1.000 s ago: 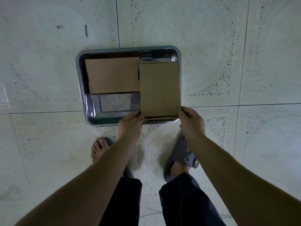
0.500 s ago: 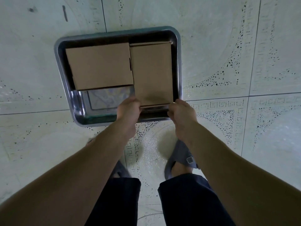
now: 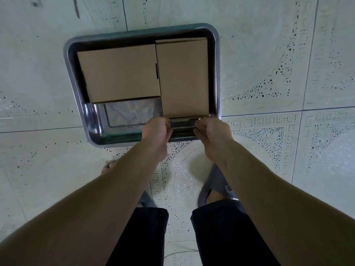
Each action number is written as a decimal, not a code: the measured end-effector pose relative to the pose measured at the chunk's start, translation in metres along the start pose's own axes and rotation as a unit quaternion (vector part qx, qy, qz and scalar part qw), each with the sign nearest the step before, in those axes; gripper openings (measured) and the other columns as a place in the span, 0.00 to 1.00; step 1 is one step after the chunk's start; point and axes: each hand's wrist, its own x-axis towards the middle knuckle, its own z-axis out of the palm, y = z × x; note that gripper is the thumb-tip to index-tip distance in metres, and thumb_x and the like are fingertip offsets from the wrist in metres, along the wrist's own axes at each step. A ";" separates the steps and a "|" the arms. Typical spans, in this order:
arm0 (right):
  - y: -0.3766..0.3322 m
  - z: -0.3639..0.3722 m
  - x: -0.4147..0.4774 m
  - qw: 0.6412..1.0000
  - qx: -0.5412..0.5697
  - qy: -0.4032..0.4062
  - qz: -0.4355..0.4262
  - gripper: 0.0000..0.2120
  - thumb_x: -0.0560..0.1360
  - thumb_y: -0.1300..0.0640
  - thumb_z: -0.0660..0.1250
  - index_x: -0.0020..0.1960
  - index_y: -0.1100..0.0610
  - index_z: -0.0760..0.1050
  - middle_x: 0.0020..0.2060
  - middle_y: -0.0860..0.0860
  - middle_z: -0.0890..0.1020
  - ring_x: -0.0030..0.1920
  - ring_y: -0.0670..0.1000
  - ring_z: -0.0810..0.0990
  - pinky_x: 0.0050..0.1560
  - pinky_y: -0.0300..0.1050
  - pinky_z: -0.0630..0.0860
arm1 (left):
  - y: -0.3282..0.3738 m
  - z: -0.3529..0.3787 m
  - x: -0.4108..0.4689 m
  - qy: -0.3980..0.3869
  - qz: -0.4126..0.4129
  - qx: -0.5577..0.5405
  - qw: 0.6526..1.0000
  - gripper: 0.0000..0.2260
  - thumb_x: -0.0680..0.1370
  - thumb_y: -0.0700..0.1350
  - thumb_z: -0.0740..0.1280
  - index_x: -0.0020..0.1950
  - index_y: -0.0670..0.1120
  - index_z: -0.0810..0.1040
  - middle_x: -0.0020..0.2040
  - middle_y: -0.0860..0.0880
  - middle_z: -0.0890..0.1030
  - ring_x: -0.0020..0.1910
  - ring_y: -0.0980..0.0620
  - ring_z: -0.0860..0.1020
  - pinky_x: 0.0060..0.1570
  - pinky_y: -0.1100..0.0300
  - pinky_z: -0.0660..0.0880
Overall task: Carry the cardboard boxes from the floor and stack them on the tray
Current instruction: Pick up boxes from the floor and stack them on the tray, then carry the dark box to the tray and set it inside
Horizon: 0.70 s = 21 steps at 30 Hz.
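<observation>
A steel tray (image 3: 76, 77) lies on the tiled floor. Two flat cardboard boxes rest in it side by side. The wide box (image 3: 119, 73) fills the far left part. The long box (image 3: 183, 77) lies lengthwise along the right side, its far end against the tray's far wall. My left hand (image 3: 156, 131) has curled fingers on the long box's near left corner. My right hand (image 3: 212, 132) pinches its near right corner. The fingertips are hidden under the box edge.
A bare shiny patch of tray bottom (image 3: 130, 114) shows near the left front. My two feet in grey slippers (image 3: 215, 187) stand just before the tray. Pale patterned floor tiles (image 3: 288, 54) surround everything.
The long box has slid farther into the tray and settled flat beside the wide box. Both hands followed its near edge, and the camera has come closer to the tray.
</observation>
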 end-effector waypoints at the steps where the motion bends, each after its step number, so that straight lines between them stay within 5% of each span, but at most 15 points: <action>1: 0.001 -0.001 0.000 1.000 0.011 -0.003 -0.002 0.08 0.75 0.70 0.64 0.47 0.59 0.76 0.49 0.55 0.78 0.50 0.50 0.79 0.50 0.39 0.80 | 0.000 -0.002 0.001 -0.006 0.014 0.001 1.000 0.05 0.78 0.33 0.60 0.47 0.40 0.75 0.53 0.42 0.78 0.55 0.51 0.79 0.59 0.57 0.76; 5: 0.009 -0.004 -0.006 1.000 -0.006 -0.017 -0.008 0.09 0.75 0.70 0.63 0.47 0.59 0.77 0.53 0.56 0.79 0.53 0.51 0.80 0.54 0.44 0.81 | -0.004 -0.014 -0.011 -0.033 0.024 0.005 0.999 0.09 0.79 0.35 0.61 0.58 0.39 0.75 0.55 0.43 0.80 0.57 0.49 0.80 0.62 0.54 0.75; 9: 0.018 -0.023 -0.034 0.998 -0.016 -0.058 -0.022 0.19 0.76 0.67 0.62 0.67 0.63 0.71 0.56 0.55 0.76 0.48 0.50 0.78 0.45 0.42 0.79 | -0.008 -0.029 -0.054 -0.033 0.043 0.029 0.998 0.06 0.79 0.37 0.62 0.52 0.44 0.77 0.49 0.47 0.82 0.55 0.51 0.80 0.61 0.53 0.75; 12: 0.024 -0.039 -0.061 0.998 -0.045 -0.048 -0.009 0.21 0.77 0.64 0.62 0.70 0.63 0.68 0.58 0.56 0.75 0.48 0.50 0.78 0.42 0.42 0.77 | -0.010 -0.041 -0.089 -0.028 0.052 0.066 0.996 0.06 0.80 0.40 0.63 0.54 0.44 0.78 0.54 0.45 0.82 0.56 0.48 0.80 0.60 0.52 0.76; 16: 0.009 -0.067 -0.141 0.999 -0.045 -0.020 -0.003 0.17 0.78 0.62 0.64 0.66 0.63 0.72 0.52 0.56 0.78 0.43 0.49 0.80 0.39 0.41 0.78 | -0.002 -0.051 -0.164 -0.047 0.112 0.180 0.976 0.08 0.81 0.42 0.61 0.56 0.44 0.79 0.56 0.44 0.82 0.57 0.46 0.80 0.60 0.48 0.76; 18: 0.002 -0.079 -0.180 0.996 -0.070 -0.045 0.021 0.05 0.79 0.64 0.62 0.52 0.62 0.76 0.43 0.55 0.80 0.40 0.47 0.79 0.41 0.38 0.76 | 0.006 -0.052 -0.198 -0.070 0.156 0.271 0.947 0.08 0.82 0.42 0.60 0.55 0.45 0.79 0.56 0.43 0.81 0.54 0.46 0.79 0.57 0.50 0.76; 21: -0.018 -0.099 -0.263 0.993 -0.102 -0.066 -0.010 0.09 0.80 0.65 0.61 0.43 0.60 0.76 0.38 0.54 0.78 0.39 0.48 0.76 0.41 0.39 0.74 | 0.032 -0.053 -0.267 -0.084 0.214 0.326 0.917 0.10 0.82 0.41 0.59 0.58 0.43 0.78 0.53 0.43 0.81 0.50 0.48 0.78 0.52 0.54 0.74</action>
